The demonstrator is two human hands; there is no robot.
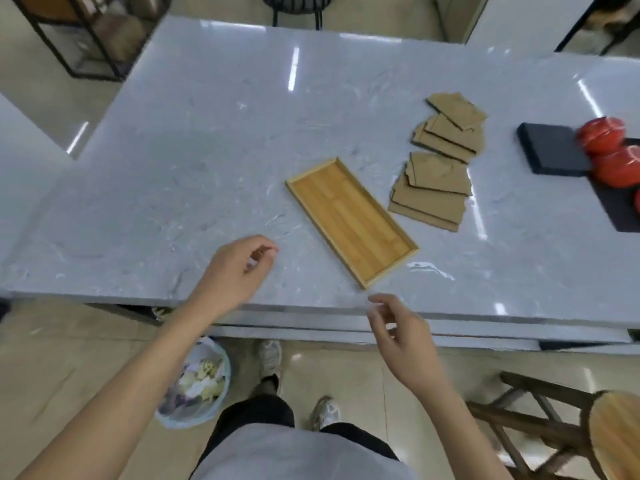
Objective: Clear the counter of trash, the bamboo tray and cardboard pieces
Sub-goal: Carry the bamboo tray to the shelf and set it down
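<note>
An empty bamboo tray [351,220] lies at a slant in the middle of the grey marble counter [173,174]. Beyond it to the right lie two overlapping stacks of brown cardboard pieces [440,161]. My left hand [235,271] hovers over the counter's near edge, left of the tray, with curled fingers that hold nothing. In front of the tray's near corner, my right hand [401,337] floats just off the counter edge, fingers loosely apart and empty.
A waste bin [197,382] with a blue liner, full of paper scraps, stands on the floor under the counter edge by my left arm. Red round containers [606,150] and a dark slab [550,150] sit at the counter's right. A wooden stool [588,420] stands at lower right.
</note>
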